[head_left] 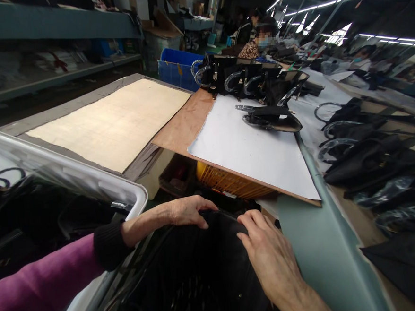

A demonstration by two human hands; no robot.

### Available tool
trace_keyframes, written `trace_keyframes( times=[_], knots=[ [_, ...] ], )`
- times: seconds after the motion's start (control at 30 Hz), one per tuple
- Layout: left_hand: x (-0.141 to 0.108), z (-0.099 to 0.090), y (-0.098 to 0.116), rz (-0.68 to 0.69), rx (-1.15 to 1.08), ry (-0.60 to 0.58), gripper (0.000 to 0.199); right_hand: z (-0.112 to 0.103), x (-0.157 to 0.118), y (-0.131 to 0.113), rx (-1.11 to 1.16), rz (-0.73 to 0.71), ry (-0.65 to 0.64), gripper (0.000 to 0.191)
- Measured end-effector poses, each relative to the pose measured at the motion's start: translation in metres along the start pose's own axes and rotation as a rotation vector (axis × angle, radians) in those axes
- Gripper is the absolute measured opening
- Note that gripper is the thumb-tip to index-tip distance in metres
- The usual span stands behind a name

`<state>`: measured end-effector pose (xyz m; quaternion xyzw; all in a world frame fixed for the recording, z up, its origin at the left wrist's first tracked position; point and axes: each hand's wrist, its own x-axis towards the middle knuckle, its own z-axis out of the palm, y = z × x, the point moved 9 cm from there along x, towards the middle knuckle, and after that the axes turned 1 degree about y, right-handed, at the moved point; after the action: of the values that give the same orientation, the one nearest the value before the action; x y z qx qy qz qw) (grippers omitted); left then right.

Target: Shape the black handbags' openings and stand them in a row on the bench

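A black bag (215,264) is close in front of me at the bottom of the head view, its opening edge turned upward. My left hand (186,211) pinches the far left part of that edge between thumb and fingers. On the right part of the same edge, my right hand (267,246) is closed with its fingers bent over the black material. The lower part of the bag is dark, and its details are hard to make out. Beyond my hands, a black bag with plastic-wrapped handles (272,118) lies on a white sheet (242,146).
A white bin (139,193) holding black items stands at my left. Behind it is a table with a cream board (112,119). Several black bags (374,158) line the right side. A yellow basket (230,180) sits under the tabletop. Co-workers sit farther back.
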<state>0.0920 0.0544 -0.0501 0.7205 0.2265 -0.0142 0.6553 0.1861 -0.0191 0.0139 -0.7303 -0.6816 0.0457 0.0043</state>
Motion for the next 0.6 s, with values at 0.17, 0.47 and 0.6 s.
trace_keyframes(
  times=[0.17, 0.47, 0.6],
  knots=[
    [-0.001, -0.002, 0.003, 0.0, 0.03, 0.031, 0.042, 0.004, 0.013, -0.007, -0.033, 0.026, -0.077, 0.016],
    [0.003, -0.004, 0.001, 0.029, 0.111, 0.051, 0.043, 0.008, 0.03, -0.011, 0.037, 0.011, -0.054, 0.014],
    [0.008, -0.008, 0.002, 0.005, 0.222, 0.058, 0.042, 0.012, 0.031, -0.013, 0.136, -0.021, -0.026, 0.015]
  ],
)
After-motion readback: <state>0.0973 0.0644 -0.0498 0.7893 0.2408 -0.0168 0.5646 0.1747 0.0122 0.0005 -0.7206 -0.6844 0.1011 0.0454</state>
